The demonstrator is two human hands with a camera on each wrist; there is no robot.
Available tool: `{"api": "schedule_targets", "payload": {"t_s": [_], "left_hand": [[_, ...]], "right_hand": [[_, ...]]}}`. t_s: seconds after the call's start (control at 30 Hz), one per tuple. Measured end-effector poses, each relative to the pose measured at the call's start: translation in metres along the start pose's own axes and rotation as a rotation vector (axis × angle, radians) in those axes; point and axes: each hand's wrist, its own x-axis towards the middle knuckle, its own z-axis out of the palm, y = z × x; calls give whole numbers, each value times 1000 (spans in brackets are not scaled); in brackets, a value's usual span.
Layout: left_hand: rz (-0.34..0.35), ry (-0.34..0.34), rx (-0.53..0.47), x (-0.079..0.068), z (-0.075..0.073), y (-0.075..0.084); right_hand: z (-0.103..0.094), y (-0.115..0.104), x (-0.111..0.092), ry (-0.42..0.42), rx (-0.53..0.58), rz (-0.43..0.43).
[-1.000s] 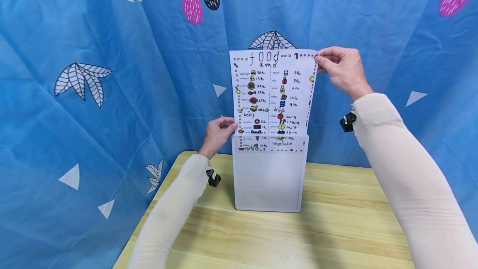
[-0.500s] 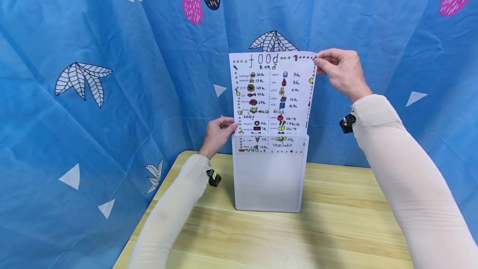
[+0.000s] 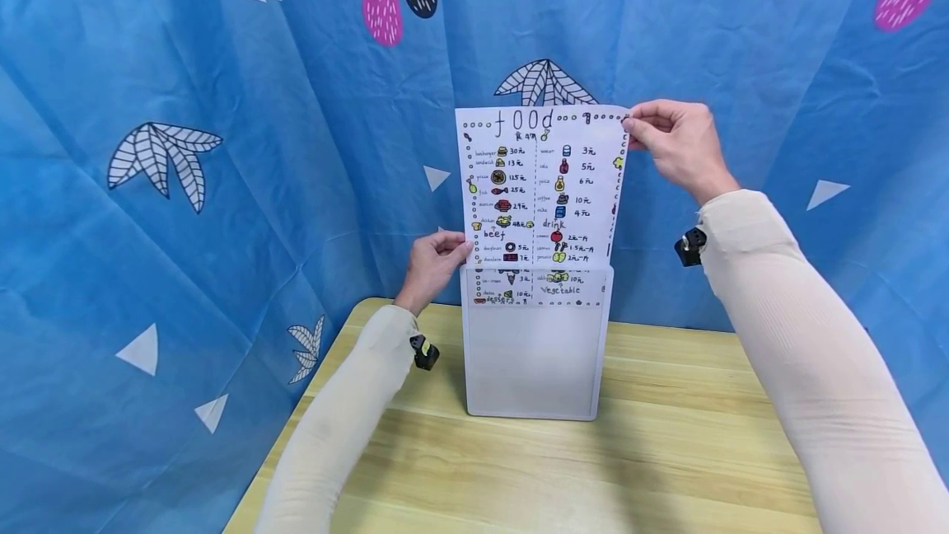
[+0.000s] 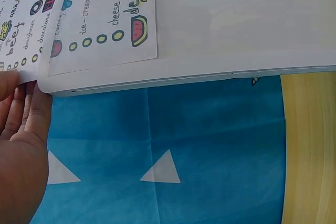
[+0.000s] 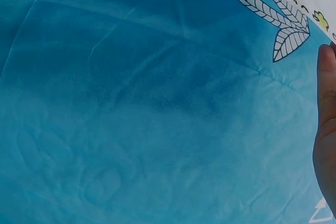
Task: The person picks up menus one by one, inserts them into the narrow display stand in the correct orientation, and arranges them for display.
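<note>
Menu sheet point(image 3: 544, 188), headed "food", is upright, btm strip inside clear-front holder point(image 3: 530, 361), rest sticking out above its top edge. R hand point(image 3: 680, 142): grip together, thumb + fingers pinching sheet's top R corner. L hand point(image 3: 432, 266): grip clamped on sheet's L edge, just above holder top, thumb in front, fingers behind. Holder stands on wood-look surface point(image 3: 682, 402). Blue curtain point(image 3: 296, 97) w/ leaf + triangle prints behind. Long pale sleeves point(image 3: 786, 311), blk gadget point(image 3: 691, 245) at each wrist.
</note>
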Motion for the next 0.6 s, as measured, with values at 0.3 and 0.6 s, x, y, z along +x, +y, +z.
{"api": "schedule_targets", "payload": {"t_s": [0.3, 0.6], "left_hand": [[0, -13, -19, 0, 1, 0], [-12, -9, -8, -1, 1, 1]], "right_hand": [[0, 3, -2, -2, -18, -3], [1, 6, -1, -5, 11, -12]]}}
